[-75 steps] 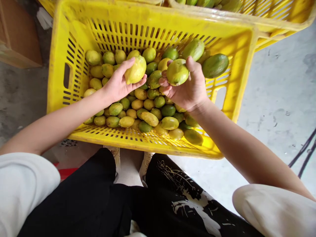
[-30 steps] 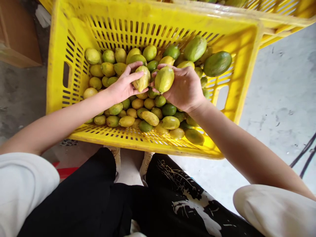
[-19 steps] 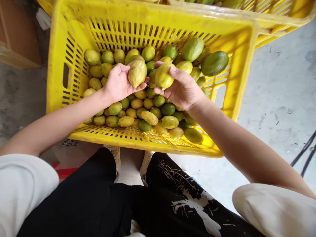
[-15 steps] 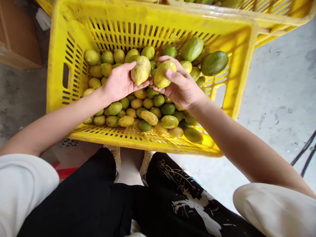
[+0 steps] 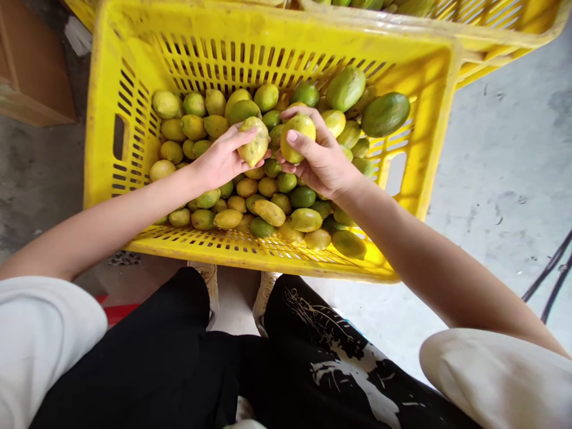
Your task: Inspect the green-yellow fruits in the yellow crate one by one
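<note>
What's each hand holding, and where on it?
Left hand: a blemished yellow fruit, held at its side, thumb on top. Right hand: a greenish-yellow fruit, held at its side, thumb on top.

Fruit point(image 5: 269, 212), crates point(image 5: 277, 36) and concrete floor point(image 5: 500, 179) suggest a storeroom.

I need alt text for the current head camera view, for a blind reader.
A person's left grip holds one yellowish fruit and the right grip another fruit, over green and yellow fruits in a slotted yellow crate. A brown box stands at far left.
</note>
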A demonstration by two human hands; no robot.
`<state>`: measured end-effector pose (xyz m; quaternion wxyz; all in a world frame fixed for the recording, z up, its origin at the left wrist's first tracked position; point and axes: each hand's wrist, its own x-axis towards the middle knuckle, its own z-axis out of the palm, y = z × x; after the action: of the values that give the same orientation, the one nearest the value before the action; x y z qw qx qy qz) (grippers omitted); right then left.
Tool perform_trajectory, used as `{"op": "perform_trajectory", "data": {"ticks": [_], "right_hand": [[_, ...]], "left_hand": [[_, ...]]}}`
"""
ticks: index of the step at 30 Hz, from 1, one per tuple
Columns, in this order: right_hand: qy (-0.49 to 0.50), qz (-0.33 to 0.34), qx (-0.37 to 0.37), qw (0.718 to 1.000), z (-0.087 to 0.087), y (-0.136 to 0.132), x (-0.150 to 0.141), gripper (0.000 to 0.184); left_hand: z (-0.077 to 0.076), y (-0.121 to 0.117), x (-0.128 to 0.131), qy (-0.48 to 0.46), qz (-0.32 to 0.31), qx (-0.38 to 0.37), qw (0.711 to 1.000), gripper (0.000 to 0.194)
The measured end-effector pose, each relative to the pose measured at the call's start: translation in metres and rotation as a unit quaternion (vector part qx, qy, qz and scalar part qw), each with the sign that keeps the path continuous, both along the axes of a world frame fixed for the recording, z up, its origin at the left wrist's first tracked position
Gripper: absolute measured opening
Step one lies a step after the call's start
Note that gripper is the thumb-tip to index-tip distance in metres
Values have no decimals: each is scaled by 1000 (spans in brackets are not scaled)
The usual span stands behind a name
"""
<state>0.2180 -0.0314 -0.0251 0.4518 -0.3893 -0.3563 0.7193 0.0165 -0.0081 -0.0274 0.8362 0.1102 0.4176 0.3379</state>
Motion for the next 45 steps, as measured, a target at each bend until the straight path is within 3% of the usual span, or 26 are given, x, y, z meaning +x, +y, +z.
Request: {"op": "perform_trajectory", "data": {"ticks": [2, 7, 10, 15, 20, 26, 31, 35, 38, 42, 43, 45], "right_hand": [[22, 0, -17, 1000, 5, -1, -1, 41], [75, 9, -67, 995, 16, 4, 6, 44], [49, 19, -60, 997, 14, 11, 11, 46], [13, -4, -72, 997, -6, 15, 12, 46], [8, -9, -63, 998, -17, 11, 12, 40], [-12, 5, -50, 999, -9, 5, 11, 39], [-5, -6, -61, 998, 1, 0, 7, 47], [29, -16, -38, 999, 3, 4, 9, 53], [34, -30, -31, 998, 5, 10, 15, 50], [-23, -11, -32, 999, 2, 15, 18, 42], [-47, 0, -10, 999, 0, 16, 18, 45], [-154, 29, 83, 984, -5, 14, 16, 52]], "left_hand": [[6, 1, 1, 19, -5, 13, 1000, 25], [20, 7, -2, 24, -14, 30, 999, 53], [17, 11, -5, 1, 0, 41, 999, 44], [5, 13, -5, 13, 15, 28, 999, 36], [5, 8, -1, 13, 38, 4, 999, 24], [4, 3, 0, 18, 30, -14, 999, 41], [3, 5, 0, 19, 24, 43, 999, 35], [13, 9, 0, 20, -4, 35, 999, 45], [15, 10, -3, 24, -22, 74, 997, 34], [0, 13, -10, 98, -46, 150, 983, 20], [-7, 15, -12, 126, -62, 173, 975, 19], [-20, 18, -16, 165, -103, 226, 955, 35]]}}
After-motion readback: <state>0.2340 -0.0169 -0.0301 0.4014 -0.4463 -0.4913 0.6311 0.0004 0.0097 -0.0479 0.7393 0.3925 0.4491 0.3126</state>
